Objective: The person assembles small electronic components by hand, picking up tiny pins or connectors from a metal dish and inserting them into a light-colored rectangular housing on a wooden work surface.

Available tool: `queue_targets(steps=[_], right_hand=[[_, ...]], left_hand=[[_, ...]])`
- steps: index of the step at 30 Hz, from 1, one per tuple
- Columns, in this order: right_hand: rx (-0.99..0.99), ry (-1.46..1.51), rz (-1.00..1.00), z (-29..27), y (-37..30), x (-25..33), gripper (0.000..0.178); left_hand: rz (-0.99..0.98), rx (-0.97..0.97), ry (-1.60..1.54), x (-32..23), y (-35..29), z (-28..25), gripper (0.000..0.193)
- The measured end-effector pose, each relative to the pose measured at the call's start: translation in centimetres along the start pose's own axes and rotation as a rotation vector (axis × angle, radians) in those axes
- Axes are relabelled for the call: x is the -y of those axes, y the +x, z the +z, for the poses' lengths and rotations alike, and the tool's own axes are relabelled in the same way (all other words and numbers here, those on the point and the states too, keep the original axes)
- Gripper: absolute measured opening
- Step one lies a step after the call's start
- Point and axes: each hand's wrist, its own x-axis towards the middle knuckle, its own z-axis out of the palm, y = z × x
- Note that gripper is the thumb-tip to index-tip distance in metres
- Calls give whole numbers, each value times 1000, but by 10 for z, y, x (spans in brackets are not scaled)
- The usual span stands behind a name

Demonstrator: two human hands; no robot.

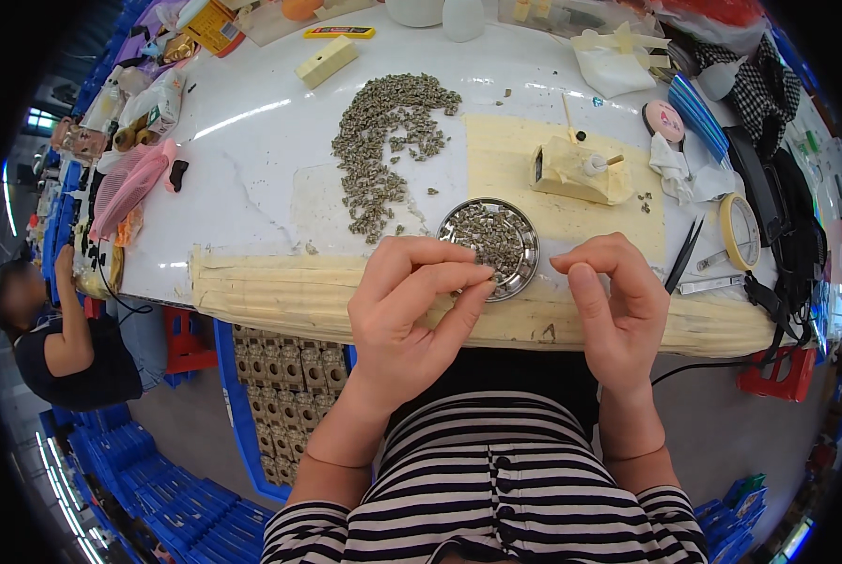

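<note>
Work's looking partway along, judging by how the parts are lying: one batch of small metal parts [482, 226] is sitting in the round metal dish [535, 252] near the counter's front edge, while a much bigger curved heap [383, 117] is lying loose on the white counter [251, 179], just beyond & to the L, w/ a few strays scattering around it. So most are apparently waiting outside the dish; can't tell if those inside are done or just set apart.

L hand [430, 291] is hovering over the dish's L side, thumb & fingertips drawing nearly together; can't tell if they're meeting or pinching a tiny part. R hand [568, 267] is hanging just R of the dish, thumb & index standing apart, nothing visible btwn them.

Around: black tweezers [685, 254] are lying R of the R hand, near a tape roll [742, 235]. A tape-wrapped block [571, 174] is resting on a yellow sheet [496, 155] behind the dish, prob. limiting room that way. L hand is partly blocking the view into the dish. Co-worker [68, 348] is sitting far L, well apart.
</note>
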Motion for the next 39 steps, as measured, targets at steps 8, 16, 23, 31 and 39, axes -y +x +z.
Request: queue_targets(steps=[8,16,23,31,39], right_hand=[[23,-109,-33,1,-1,-3,4],[41,-141,-53,3,-1,-4,4],[55,-173,-57,5,-2,-4,4],[51,-190,-75,6,-4,-5,4],[53,-165,-65,5,-4,-1,3]], left_hand=[[-66,80,249,-1,2,-2,18],[-83,53,264,1,6,-7,19],[-29,1,491,22,37,-24,16],[29,85,597,31,40,-11,10],[44,65,351,22,39,-14,9]])
